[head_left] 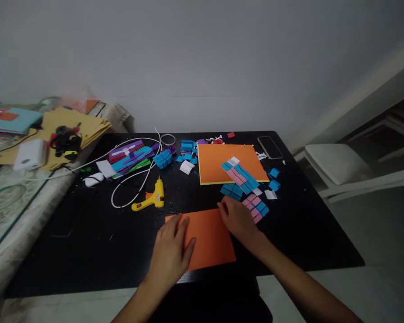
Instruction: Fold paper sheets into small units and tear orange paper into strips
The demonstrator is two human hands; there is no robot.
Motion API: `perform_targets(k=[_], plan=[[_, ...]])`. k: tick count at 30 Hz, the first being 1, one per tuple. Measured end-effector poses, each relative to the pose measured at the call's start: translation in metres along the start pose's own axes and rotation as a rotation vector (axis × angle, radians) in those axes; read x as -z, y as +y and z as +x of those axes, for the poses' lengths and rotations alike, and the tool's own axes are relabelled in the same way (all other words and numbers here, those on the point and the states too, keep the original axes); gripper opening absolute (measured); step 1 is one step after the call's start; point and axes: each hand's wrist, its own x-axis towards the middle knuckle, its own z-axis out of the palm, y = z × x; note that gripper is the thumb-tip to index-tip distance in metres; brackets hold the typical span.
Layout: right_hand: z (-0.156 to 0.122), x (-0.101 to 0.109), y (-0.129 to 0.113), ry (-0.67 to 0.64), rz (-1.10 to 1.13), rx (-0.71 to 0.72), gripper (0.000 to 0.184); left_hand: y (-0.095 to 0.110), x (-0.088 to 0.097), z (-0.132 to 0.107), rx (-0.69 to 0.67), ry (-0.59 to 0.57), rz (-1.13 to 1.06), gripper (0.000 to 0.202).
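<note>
My left hand (172,249) lies flat, fingers spread, on the left part of an orange paper sheet (210,237) near the front edge of the black table (87,242). My right hand (237,220) rests on the sheet's upper right corner, fingers extended and slightly bent. Just right of that hand lies a woven strip of pink and blue foam pieces (256,207). A second blue and pink woven piece (239,175) sits on a larger orange sheet (215,163) further back.
A yellow glue gun (150,199) with a white cord (134,179) lies left of centre. Stacked coloured foam sheets (129,156), blue foam scraps (175,157), tape roll (168,139) and a phone (270,146) sit at the back. Brown envelopes (70,125) lie at left, a white chair (336,163) at right.
</note>
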Motion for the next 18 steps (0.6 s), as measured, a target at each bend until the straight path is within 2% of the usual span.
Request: perform_targets(k=[3,6,8,13,18], plan=[[-0.007,-0.009,-0.017,-0.044,0.069,0.148,0.013,0.001,0.007,0.015,0.075,-0.044,-0.032,0.037],[-0.01,-0.016,-0.025,-0.094,0.116,0.246,0.006,0.009,0.005,0.036,0.138,-0.19,-0.063,0.021],[-0.01,-0.017,-0.024,-0.123,0.141,0.279,0.006,0.017,0.002,0.049,0.155,-0.251,-0.063,0.022],[-0.01,-0.015,-0.014,-0.183,0.194,0.291,0.012,0.029,0.004,0.064,0.27,-0.395,-0.046,0.022],[-0.01,-0.015,-0.014,-0.201,0.243,0.248,0.014,0.016,0.021,0.065,0.411,-0.51,-0.016,0.024]])
